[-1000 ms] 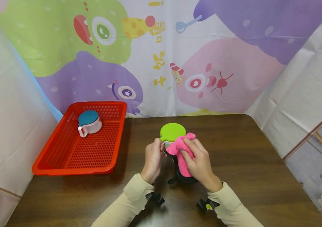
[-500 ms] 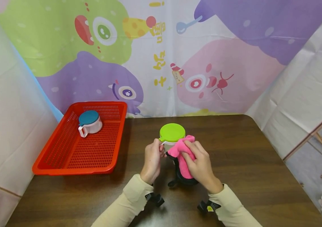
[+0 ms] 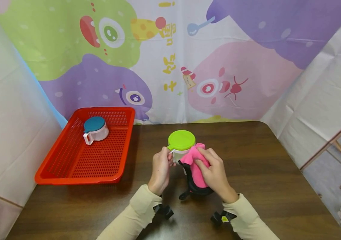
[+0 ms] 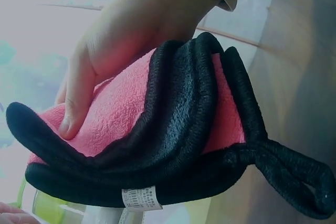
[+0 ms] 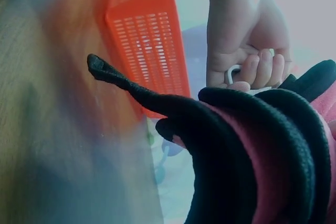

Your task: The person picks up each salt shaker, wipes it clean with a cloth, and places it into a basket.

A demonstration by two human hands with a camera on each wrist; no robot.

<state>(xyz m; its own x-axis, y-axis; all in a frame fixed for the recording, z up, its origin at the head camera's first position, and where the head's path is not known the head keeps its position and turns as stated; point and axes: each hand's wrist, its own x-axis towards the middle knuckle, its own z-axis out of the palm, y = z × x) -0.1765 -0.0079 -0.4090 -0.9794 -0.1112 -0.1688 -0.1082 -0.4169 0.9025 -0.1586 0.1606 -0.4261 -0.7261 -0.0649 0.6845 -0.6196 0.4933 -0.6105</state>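
In the head view, my left hand (image 3: 160,169) grips the white handle of a cup (image 3: 178,156) with a lime-green lid (image 3: 181,140). The lid faces up, and the cup's front right side is hidden by a cloth (image 3: 199,176). This folded pink towel with black edging is pinched between thumb and fingers of my right hand (image 3: 215,171), its upper end against the cup. In the left wrist view, the thumb presses into the cloth's pink side, and a white label (image 4: 142,198) and black loop (image 4: 299,177) stick out. Curled fingers (image 5: 265,69) wrap the handle in the right wrist view.
On the left of the brown wooden table (image 3: 263,160) stands a red perforated basket (image 3: 77,180). Inside it, near the back, sits another white cup (image 3: 98,134) with a blue lid (image 3: 94,124). A printed cartoon curtain (image 3: 170,106) hangs behind the table.
The right hand and cloth have shifted slightly right and down, uncovering more of the cup's side. The cup has slid a little left with the left hand still on its handle.
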